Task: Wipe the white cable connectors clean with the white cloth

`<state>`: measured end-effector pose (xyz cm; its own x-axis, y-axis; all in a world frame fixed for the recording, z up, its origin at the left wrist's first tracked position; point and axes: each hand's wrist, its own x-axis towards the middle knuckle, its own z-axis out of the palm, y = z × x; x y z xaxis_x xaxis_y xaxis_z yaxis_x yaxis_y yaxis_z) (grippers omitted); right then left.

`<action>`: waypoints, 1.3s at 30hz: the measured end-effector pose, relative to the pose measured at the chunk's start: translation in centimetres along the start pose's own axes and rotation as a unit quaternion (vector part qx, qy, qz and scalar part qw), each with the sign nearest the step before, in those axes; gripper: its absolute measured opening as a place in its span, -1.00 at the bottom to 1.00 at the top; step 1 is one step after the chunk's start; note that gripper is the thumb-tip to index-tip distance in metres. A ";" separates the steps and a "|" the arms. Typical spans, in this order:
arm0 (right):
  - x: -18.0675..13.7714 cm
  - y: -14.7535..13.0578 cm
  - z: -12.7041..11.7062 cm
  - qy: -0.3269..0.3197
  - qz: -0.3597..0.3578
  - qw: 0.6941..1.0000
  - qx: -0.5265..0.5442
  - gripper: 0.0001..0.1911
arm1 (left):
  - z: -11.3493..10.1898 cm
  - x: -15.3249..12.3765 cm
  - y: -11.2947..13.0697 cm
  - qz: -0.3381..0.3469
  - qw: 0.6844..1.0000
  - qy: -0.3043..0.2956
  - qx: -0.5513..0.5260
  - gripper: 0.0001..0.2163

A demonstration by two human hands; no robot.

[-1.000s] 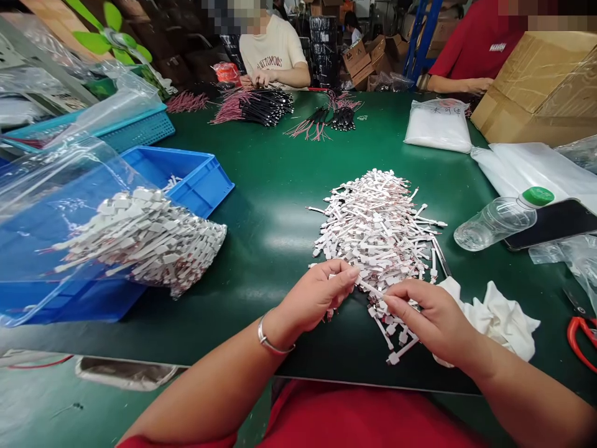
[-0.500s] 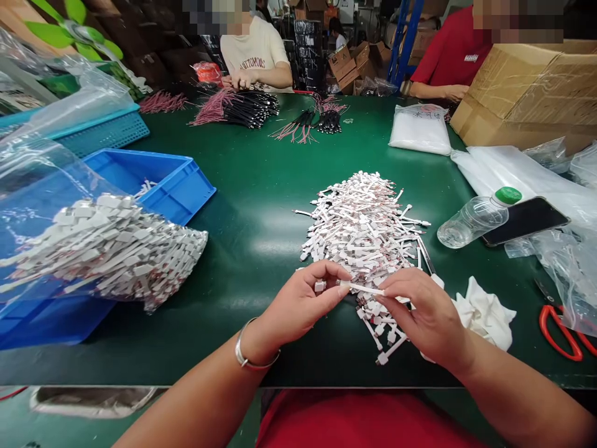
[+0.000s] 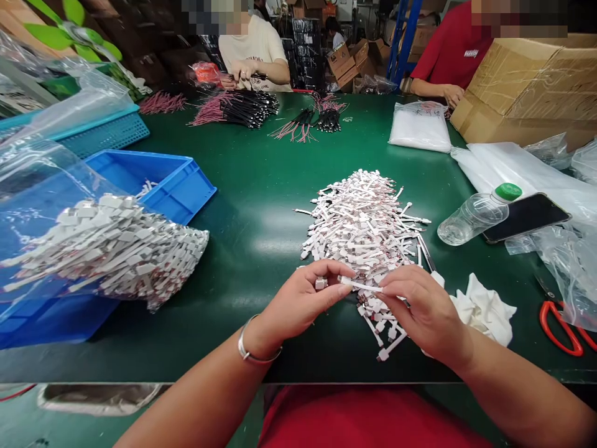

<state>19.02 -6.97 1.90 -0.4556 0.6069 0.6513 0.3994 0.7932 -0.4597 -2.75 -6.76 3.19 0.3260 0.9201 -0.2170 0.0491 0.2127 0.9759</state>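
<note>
A short white cable (image 3: 361,285) is stretched between my two hands, just above the near part of a pile. My left hand (image 3: 310,297) pinches one end between thumb and forefinger; a white connector (image 3: 321,283) also shows among its curled fingers. With thumb and fingertips, my right hand (image 3: 422,308) grips the cable's other end. Beneath and beyond them spreads the pile of short white cables (image 3: 359,218) with plugs and reddish wire ends. Part of the pile is hidden behind my right hand.
At left, a clear bag of white cables (image 3: 125,249) leans on blue bins (image 3: 180,183). To the right are a bottle (image 3: 473,218), a phone (image 3: 529,218), a white cloth (image 3: 485,311) and red-handled scissors (image 3: 559,326). Across the table, two people sit near black cables (image 3: 247,109) and a carton (image 3: 527,87).
My hands stay almost in place, still holding the cable, which has shifted very slightly. Across the table, the person in the light shirt has raised their hands a little.
</note>
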 end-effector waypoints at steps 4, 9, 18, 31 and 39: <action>0.2 0.0 -0.4 -0.053 0.045 0.998 0.005 -0.90 | 0.1 0.9 -0.7 -0.051 0.983 0.018 -0.174 -0.77; 0.2 -0.8 -2.7 -0.221 0.122 0.968 -0.015 -0.97 | 0.1 1.7 -0.6 -0.080 0.943 0.038 -0.320 -0.86; -4.3 -2.4 -2.5 -0.334 0.149 0.927 -0.081 -0.89 | 0.4 1.5 -0.4 -0.148 0.934 0.046 -0.322 -0.90; -5.9 -3.5 1.3 -0.157 0.185 0.968 -0.057 -0.86 | 2.3 -4.4 -1.0 0.077 0.958 -0.057 0.270 -0.61; -5.7 -4.0 1.3 -0.105 0.166 0.979 0.047 -0.97 | 4.1 -5.7 -4.1 0.041 0.986 0.081 0.137 -0.86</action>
<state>18.95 -13.56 -0.75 -0.4706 0.8216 0.3216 0.4825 0.5448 -0.6858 -0.92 -14.21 0.53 0.1847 0.9759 -0.1162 0.2901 0.0588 0.9552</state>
